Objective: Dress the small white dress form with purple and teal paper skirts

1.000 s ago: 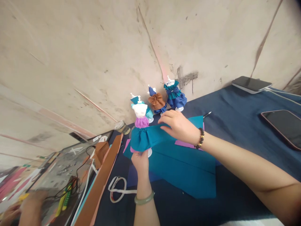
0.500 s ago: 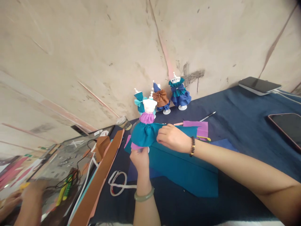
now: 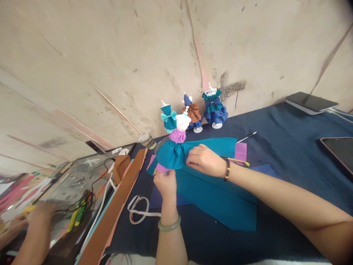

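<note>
A small white mannequin wears a purple waist band and a gathered teal skirt. My left hand grips the mannequin's base from below, fingers closed round it. My right hand pinches the teal fabric strip against the skirt's side; the strip trails off to the right. A larger teal sheet lies on the blue cloth under both hands.
Three dressed mannequins stand by the wall. A purple piece, a pen, two phones and a brown strip lie around. Another person's hands work at a tray on the left.
My right hand has drawn back toward the skirt, gathering the teal strip there. The mannequin has shifted slightly right and up. The view has tilted a little.
</note>
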The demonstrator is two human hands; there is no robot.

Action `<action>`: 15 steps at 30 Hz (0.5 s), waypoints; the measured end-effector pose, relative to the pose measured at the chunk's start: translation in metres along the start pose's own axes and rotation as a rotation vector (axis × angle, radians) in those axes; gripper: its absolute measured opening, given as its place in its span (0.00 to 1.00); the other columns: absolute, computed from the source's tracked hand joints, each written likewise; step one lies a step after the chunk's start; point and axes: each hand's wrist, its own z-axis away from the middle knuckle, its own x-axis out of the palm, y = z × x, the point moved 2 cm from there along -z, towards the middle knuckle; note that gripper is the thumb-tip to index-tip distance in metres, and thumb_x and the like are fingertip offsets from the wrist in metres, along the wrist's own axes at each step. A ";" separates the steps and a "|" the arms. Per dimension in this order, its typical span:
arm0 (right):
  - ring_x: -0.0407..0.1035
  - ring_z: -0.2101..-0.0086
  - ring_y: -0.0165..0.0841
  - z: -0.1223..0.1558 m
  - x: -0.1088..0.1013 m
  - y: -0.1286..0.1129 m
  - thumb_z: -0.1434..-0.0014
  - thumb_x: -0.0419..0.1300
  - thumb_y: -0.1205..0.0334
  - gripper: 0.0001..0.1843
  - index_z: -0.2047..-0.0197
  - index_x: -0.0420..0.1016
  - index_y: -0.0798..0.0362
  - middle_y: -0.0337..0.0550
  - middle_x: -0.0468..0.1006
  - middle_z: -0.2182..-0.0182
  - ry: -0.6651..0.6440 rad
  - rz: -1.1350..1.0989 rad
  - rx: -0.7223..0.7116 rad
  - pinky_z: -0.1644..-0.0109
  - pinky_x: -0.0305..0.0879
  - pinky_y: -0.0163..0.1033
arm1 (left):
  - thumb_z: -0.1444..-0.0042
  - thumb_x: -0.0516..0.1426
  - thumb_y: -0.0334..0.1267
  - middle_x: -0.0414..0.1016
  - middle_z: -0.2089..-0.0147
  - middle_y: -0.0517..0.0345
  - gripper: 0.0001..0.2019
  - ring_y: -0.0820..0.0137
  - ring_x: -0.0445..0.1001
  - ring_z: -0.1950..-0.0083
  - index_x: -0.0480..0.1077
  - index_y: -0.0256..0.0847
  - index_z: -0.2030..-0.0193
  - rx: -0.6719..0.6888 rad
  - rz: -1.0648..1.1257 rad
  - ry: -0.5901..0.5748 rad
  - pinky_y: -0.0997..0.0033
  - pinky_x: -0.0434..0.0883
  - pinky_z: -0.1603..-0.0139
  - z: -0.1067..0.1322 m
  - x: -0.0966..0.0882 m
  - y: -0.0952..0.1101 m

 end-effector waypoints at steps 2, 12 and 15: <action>0.69 0.63 0.35 0.000 0.001 0.000 0.35 0.58 0.66 0.05 0.62 0.76 0.54 0.44 0.79 0.66 0.004 0.014 0.001 0.60 0.51 0.41 | 0.56 0.58 0.37 0.82 0.60 0.46 0.10 0.55 0.80 0.54 0.78 0.40 0.67 0.003 -0.003 0.011 0.62 0.73 0.53 0.000 0.000 0.000; 0.70 0.55 0.40 -0.001 0.003 0.004 0.42 0.66 0.66 0.11 0.54 0.75 0.55 0.50 0.78 0.56 0.032 -0.123 0.096 0.53 0.62 0.44 | 0.56 0.59 0.37 0.82 0.60 0.46 0.11 0.54 0.80 0.55 0.78 0.39 0.65 -0.021 -0.015 0.043 0.62 0.74 0.55 -0.001 0.000 -0.004; 0.72 0.59 0.37 -0.001 0.007 0.008 0.43 0.64 0.72 0.10 0.56 0.75 0.55 0.46 0.80 0.62 0.033 -0.230 0.169 0.54 0.65 0.41 | 0.57 0.59 0.37 0.82 0.62 0.45 0.10 0.53 0.80 0.56 0.78 0.39 0.67 -0.023 -0.019 0.038 0.61 0.74 0.55 -0.001 0.000 -0.004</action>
